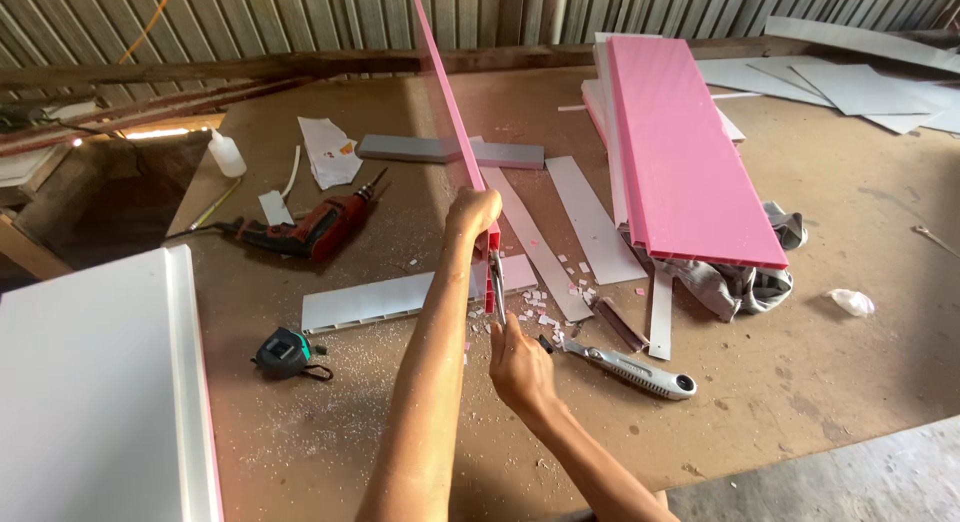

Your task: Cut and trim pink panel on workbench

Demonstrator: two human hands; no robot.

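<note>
Currently, head view only. The left hand [472, 214] is closed around the lower part of a long pink panel strip [448, 102], held on edge and rising steeply away from the person above the workbench [800, 382]. The right hand [518, 367] is closed on a thin metal cutting tool [497, 287], seemingly snips or pliers, with its tip at the strip's bottom end just below the left hand; the exact tool type cannot be confirmed.

Hazards noted:
- Tool tip works very close to the left-hand fingers; a slip along the smooth plastic could nick them.
- The strip is long and supported at one end only; it could flex or twist, giving a ragged cut or a crack.
- Pink and white offcuts [545, 307] litter the bench beneath the hands; chips may fly.
- A utility knife [630, 367] lies just beside the right hand; whether its blade is out cannot be told.
- A red power drill [310, 230] and a tape measure [285, 352] lie well clear on the left.
</note>
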